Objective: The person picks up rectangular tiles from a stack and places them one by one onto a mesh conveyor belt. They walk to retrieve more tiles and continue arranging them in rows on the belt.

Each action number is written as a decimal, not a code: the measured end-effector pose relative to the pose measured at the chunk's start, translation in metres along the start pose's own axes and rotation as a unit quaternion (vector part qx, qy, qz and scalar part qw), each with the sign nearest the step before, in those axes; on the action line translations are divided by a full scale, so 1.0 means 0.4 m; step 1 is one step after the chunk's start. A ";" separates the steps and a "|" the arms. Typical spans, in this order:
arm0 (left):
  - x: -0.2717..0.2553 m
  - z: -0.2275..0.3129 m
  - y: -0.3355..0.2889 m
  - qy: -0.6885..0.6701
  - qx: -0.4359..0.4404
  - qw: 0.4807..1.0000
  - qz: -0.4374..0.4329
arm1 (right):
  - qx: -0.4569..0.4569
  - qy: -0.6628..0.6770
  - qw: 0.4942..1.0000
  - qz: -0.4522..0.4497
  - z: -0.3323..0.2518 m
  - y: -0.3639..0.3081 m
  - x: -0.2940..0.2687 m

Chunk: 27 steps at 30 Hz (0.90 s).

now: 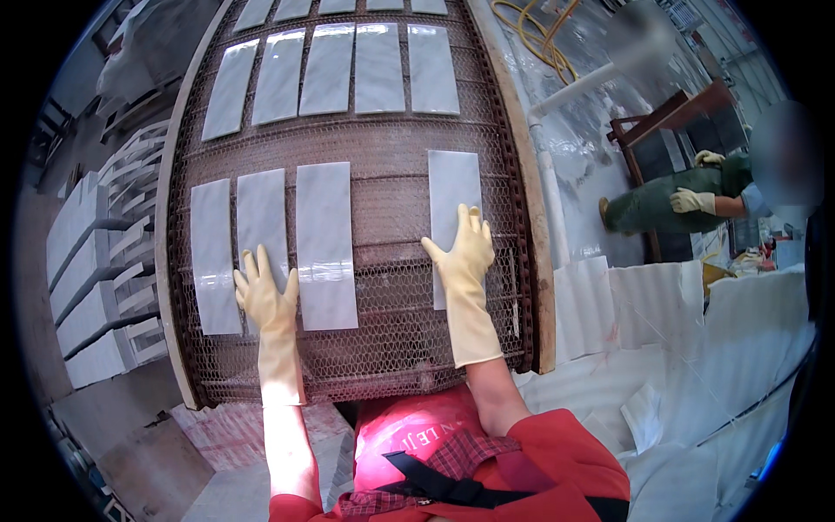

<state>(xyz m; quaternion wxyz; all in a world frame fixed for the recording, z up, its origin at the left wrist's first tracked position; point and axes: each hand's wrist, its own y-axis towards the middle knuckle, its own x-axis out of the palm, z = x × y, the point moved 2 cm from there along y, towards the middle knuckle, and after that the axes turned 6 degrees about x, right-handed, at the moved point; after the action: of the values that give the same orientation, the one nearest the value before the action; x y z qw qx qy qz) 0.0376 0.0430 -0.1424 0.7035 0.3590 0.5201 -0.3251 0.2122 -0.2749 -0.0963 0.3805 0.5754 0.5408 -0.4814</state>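
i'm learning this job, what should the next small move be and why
Probably lift the left hand off the slab beneath it, so that hand is free to work at the gap: the near row has four slabs, with a wide space left of the slab under the right hand, while the row beyond has five.

A pale grey rectangular tile [262, 205] lies flat, second from left in the near row; a matching slab [455, 179] lies rightmost.
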 end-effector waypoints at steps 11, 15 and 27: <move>0.004 0.003 0.007 -0.003 0.009 1.000 0.027 | -0.164 0.100 0.978 0.084 -0.250 0.400 -0.060; -0.002 0.010 0.013 -0.008 0.011 1.000 0.021 | -0.126 -0.011 0.991 0.044 -0.374 0.610 -0.044; -0.017 0.017 0.006 -0.025 -0.005 1.000 0.006 | -0.114 -0.008 0.993 0.040 -0.446 0.780 0.005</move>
<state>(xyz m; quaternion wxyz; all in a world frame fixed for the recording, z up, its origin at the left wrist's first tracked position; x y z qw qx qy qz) 0.0415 0.0390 -0.1340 0.7201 0.3505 0.5020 -0.3267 0.5459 -0.1427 -0.0800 0.4670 0.5457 0.5657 -0.4051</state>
